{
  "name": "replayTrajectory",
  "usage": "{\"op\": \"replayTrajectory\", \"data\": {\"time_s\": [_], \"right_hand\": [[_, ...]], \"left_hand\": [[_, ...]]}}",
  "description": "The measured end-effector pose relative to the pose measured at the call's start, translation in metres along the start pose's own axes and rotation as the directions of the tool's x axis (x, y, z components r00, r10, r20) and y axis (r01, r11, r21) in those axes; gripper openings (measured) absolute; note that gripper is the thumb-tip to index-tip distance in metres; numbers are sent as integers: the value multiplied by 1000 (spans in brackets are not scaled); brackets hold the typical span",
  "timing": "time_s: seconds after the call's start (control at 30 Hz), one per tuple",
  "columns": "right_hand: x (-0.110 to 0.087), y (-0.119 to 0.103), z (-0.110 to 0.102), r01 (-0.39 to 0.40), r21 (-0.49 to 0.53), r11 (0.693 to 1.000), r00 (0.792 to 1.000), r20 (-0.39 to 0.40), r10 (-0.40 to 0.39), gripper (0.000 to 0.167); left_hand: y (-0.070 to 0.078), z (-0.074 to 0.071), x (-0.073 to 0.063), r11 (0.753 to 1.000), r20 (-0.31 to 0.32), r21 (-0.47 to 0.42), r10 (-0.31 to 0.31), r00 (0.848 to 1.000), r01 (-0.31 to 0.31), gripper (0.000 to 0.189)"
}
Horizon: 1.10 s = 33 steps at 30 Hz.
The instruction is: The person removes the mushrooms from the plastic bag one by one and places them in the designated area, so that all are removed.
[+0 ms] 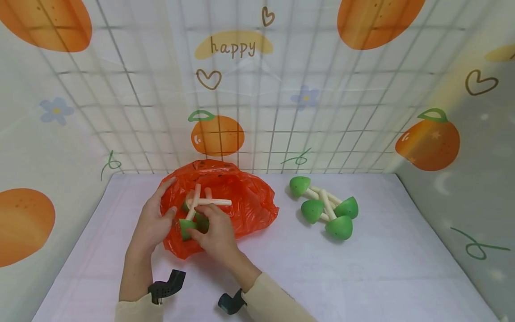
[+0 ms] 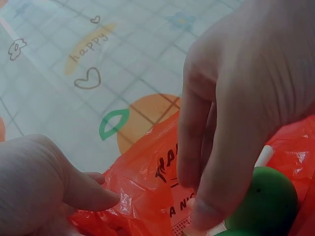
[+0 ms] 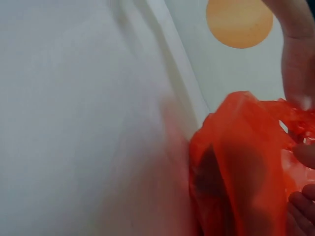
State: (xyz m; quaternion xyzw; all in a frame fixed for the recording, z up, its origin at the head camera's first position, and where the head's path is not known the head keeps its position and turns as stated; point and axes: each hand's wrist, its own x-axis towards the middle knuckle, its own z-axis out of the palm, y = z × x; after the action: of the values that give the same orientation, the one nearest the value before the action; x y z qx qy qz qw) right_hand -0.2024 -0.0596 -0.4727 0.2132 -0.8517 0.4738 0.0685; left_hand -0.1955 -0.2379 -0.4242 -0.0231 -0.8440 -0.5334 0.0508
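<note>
A red plastic bag point(image 1: 253, 201) lies with its mouth spread towards me. Inside are several toy mushrooms with green dome caps and pale stems. At the bag's left rim, my left hand point(image 1: 150, 223) grips the plastic between thumb and fingers. My right hand point(image 1: 219, 230) reaches into the bag's mouth; its thumb and fingers pinch a toy mushroom point(image 1: 187, 228) whose stem points up. Another pale stem point(image 1: 219, 202) lies across behind it. In the left wrist view, a green cap point(image 2: 268, 199) shows beside the right thumb. The right fingertips are hidden in the right wrist view.
Several more green toy mushrooms point(image 1: 339, 228) lie in a loose pile right of the bag. A white cloth point(image 1: 362, 277) covers the table. Printed curtains point(image 1: 257, 89) stand at the back and both sides.
</note>
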Motion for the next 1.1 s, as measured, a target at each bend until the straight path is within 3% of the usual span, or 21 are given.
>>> {"op": "replayTrajectory", "data": {"time_s": [0.2,0.53,0.83,1.1], "right_hand": [[1,0,9,-37,-23,999,998,41,38,53],[1,3,18,-19,-57,998,997,75,23,50],[1,-2,23,-7,-174,985,993,117,27,51],[0,-4,27,24,-257,966,995,103,3,43]], "left_hand": [[-1,1,0,1000,-8,7,-8,1000,8,75],[-3,1,0,1000,-15,20,-7,1000,7,75],[-3,1,0,1000,-16,17,-4,1000,5,75],[-3,1,0,1000,-17,12,6,1000,-6,75]]}}
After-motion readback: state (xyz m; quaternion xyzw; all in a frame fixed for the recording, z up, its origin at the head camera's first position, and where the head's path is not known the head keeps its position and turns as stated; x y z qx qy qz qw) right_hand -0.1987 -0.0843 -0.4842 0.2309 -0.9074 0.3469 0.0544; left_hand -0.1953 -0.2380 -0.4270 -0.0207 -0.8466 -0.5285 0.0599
